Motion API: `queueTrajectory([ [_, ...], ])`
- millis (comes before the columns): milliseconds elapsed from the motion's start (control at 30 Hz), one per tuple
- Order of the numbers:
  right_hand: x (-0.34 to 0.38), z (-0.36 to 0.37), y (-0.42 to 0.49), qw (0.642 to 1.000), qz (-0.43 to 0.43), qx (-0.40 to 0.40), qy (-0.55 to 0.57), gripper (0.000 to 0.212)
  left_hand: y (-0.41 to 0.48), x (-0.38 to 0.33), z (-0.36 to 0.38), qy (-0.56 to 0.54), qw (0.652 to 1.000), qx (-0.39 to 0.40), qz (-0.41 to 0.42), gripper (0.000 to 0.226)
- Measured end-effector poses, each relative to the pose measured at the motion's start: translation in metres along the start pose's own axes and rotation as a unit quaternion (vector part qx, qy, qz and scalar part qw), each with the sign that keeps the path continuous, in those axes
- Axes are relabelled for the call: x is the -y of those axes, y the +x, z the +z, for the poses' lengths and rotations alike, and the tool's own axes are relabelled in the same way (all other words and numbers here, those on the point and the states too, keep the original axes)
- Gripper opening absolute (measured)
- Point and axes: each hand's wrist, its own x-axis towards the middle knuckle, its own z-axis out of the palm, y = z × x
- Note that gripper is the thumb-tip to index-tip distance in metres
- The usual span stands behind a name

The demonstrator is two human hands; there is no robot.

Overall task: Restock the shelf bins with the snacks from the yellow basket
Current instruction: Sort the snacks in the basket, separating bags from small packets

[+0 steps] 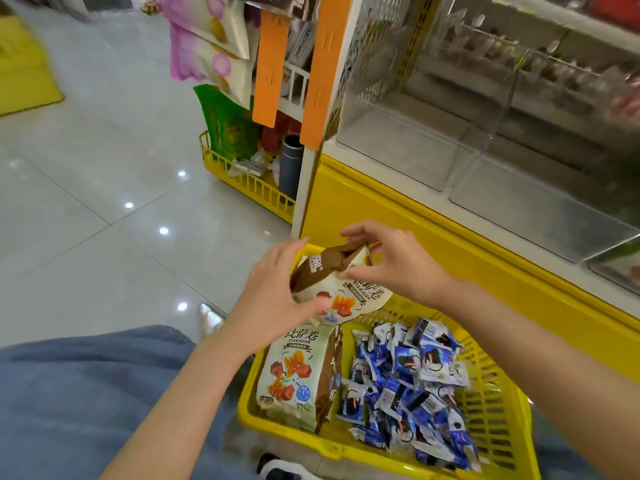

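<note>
A yellow basket (498,410) sits on the floor in front of me. Above its far end, both hands hold a cream and brown snack bag (341,287). My left hand (277,296) grips the bag's left side. My right hand (394,261) pinches its top edge. A second bag of the same kind (294,372) lies in the basket's left half. Several small blue and white snack packets (408,386) fill its right half. Clear shelf bins (408,143) stand on the shelf at upper right; the nearest looks empty.
The shelf has a yellow base (398,230) right behind the basket. A second yellow basket (249,185) with a grey bottle (290,164) sits at the shelf's end. Snack bags (211,39) hang above it. Glossy tiled floor (86,202) spreads to the left.
</note>
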Motion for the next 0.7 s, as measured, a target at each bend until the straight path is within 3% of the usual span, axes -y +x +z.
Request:
queueTrajectory([
  [100,0.017,-0.005,0.000,0.997,-0.051,0.048,0.015,0.057,0.000,-0.010,-0.006,-0.011,0.996,0.086,-0.012,0.083],
  [167,0.023,-0.004,-0.002,0.996,-0.063,0.034,0.052,0.055,-0.002,-0.009,-0.009,-0.056,0.996,0.067,-0.018,0.068],
  [233,0.024,0.000,-0.006,0.992,-0.056,-0.028,0.111,0.049,-0.003,-0.006,-0.013,-0.107,0.993,0.020,-0.033,0.061],
  [333,0.015,0.010,-0.013,0.968,0.041,-0.144,0.199,0.033,-0.004,0.006,-0.017,-0.146,0.985,-0.050,-0.079,0.060],
  [400,0.005,0.023,-0.020,0.959,0.127,-0.168,0.191,0.032,-0.006,0.014,-0.018,-0.157,0.979,-0.085,-0.103,0.061],
  [467,-0.006,0.041,-0.032,0.963,0.191,-0.120,0.151,0.039,-0.007,0.021,-0.018,-0.161,0.973,-0.115,-0.121,0.059],
  [533,-0.012,0.067,-0.048,0.964,0.239,-0.004,0.121,0.055,-0.008,0.026,-0.016,-0.175,0.965,-0.137,-0.141,0.058],
  [600,-0.012,0.091,-0.062,0.941,0.292,0.107,0.138,0.073,-0.009,0.030,-0.013,-0.188,0.959,-0.145,-0.156,0.059],
  [700,-0.014,0.121,-0.069,0.910,0.330,0.147,0.202,0.079,-0.009,0.033,-0.009,-0.197,0.955,-0.147,-0.168,0.059],
])
